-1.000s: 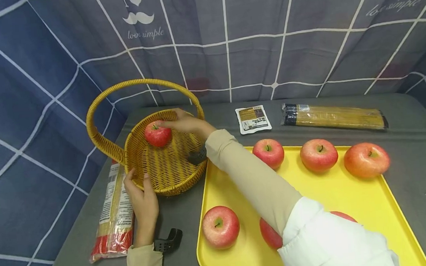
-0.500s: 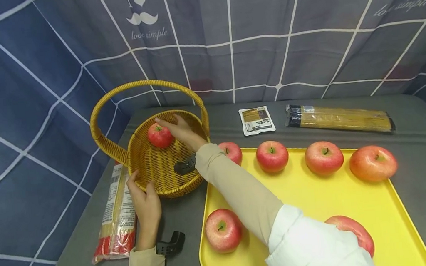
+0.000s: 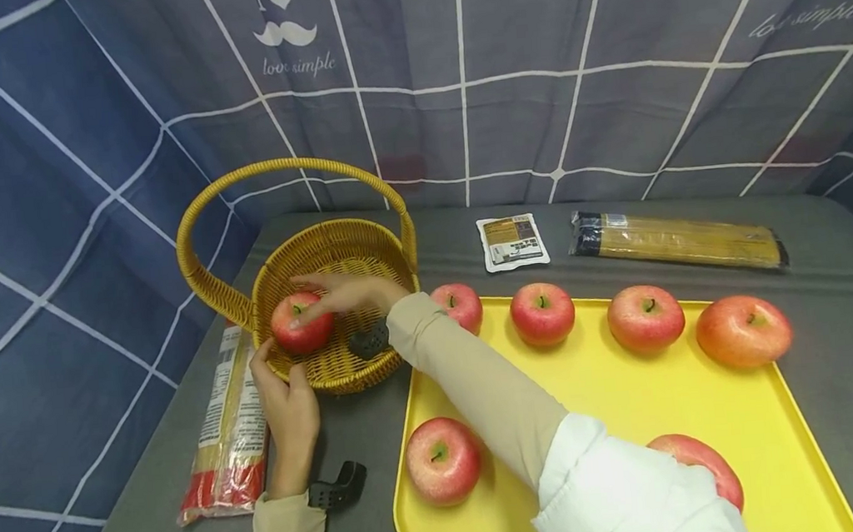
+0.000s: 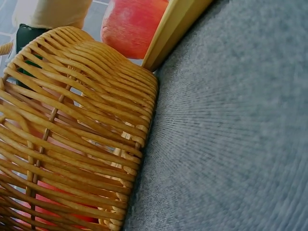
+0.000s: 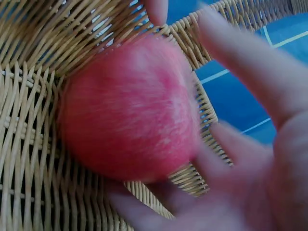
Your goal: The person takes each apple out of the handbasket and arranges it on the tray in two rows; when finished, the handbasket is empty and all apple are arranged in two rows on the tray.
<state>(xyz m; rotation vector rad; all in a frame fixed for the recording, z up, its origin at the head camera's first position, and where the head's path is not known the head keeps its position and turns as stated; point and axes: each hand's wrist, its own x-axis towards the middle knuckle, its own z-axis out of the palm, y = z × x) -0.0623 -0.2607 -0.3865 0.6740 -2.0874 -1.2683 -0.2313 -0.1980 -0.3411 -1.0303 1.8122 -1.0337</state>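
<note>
A round yellow-brown wicker basket with a tall hoop handle stands at the left of the table. Inside, near its front-left wall, lies a red apple. My right hand reaches into the basket over this apple. In the right wrist view, the fingers spread around the apple and the thumb stands apart from it. My left hand holds the basket's front-left rim; some of its fingers are hidden. The left wrist view shows the basket's woven side, with red showing through the gaps.
Right of the basket lies a yellow tray with several red apples, one at its front left. Behind it are a small white-edged packet and a long noodle pack. Another noodle pack lies left of my left hand.
The apple in the basket has shifted from the back toward the front-left wall. My right hand has moved forward-left then down with it. The left hand stays at the rim.
</note>
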